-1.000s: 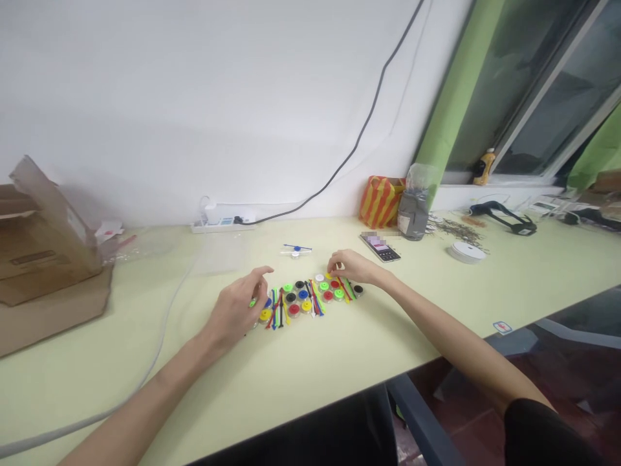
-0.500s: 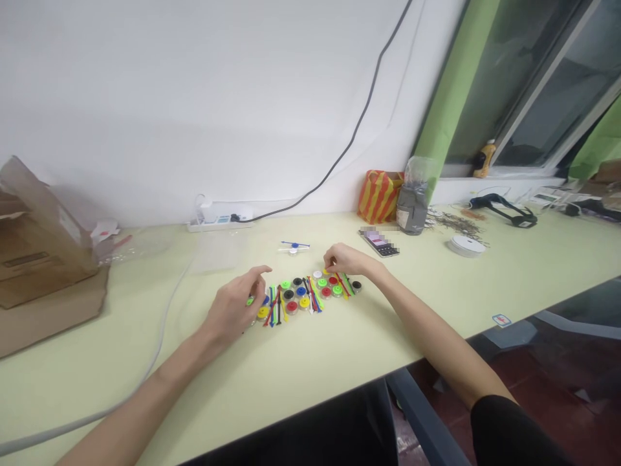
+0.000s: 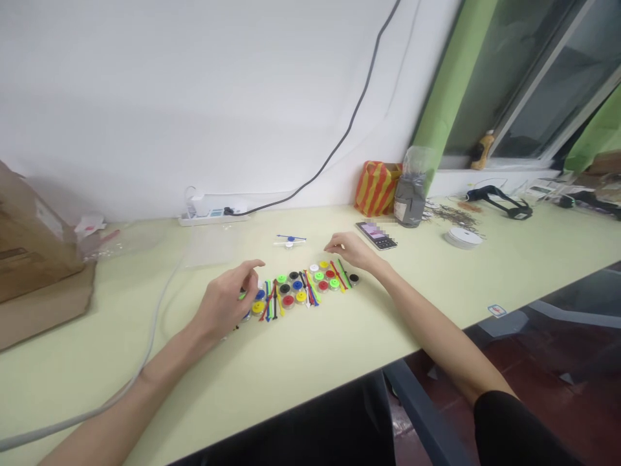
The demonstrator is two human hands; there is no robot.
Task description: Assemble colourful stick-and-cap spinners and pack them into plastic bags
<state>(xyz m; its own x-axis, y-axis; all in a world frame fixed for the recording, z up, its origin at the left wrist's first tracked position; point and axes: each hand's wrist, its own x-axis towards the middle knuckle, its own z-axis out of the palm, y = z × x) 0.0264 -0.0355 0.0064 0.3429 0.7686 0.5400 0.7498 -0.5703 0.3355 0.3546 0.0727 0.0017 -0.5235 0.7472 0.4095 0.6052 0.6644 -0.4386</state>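
Left hand (image 3: 226, 301): over the left end of the discs (image 3: 297, 285), fingers loosely spread, forefinger out, nothing pinched that we see.
Right hand (image 3: 350, 249): at the far right end, fingertips bent to the table (image 3: 310, 369); we cannot tell if they pinch anything.
Discs, sticks (image 3: 311, 289): one tight band between the hands, we judge so either hand reaches them.
Spinner (image 3: 290, 241): apart, behind the band.
Phone (image 3: 376, 234): near the right hand.

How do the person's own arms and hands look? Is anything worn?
Both the left hand and the right hand are bare: no glove, ring or watch shows. The forearms are uncovered. A black sleeve starts near the right elbow; no sleeve shows on the left arm.
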